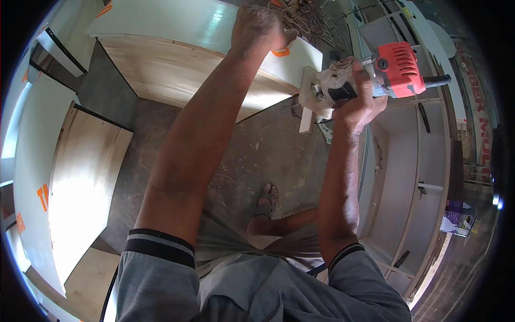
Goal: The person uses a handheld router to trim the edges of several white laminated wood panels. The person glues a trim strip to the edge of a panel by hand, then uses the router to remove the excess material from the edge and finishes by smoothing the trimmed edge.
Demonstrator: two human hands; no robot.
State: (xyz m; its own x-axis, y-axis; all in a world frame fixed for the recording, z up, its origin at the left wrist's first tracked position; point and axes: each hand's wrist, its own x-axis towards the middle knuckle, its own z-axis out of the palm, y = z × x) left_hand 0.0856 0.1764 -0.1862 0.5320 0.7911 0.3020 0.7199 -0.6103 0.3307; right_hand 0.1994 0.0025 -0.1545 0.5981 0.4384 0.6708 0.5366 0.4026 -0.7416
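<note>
My right hand (pixel 362 102) is wrapped round a trim router (pixel 399 70) with a red motor housing and a dusty, pale base. The router lies on its side, its flat base plate facing left, close by the right end of a white-faced wooden panel (pixel 198 24). Whether the plate touches that end I cannot tell. At the panel's far edge, my left hand (pixel 260 27) is closed over it, thumb on the white face and the other fingertips hidden. The panel's near side shows bare wood grain. A dark cord leaves the router's right end.
Another white and wood panel (pixel 88 166) stands at my left. To my right lies a long open cabinet frame (pixel 397 177) with compartments. Tangled cord (pixel 316 21) is heaped beyond the panel. My sandaled foot (pixel 264 201) rests on the dusty floor (pixel 236 161). A purple packet (pixel 458 217) lies far right.
</note>
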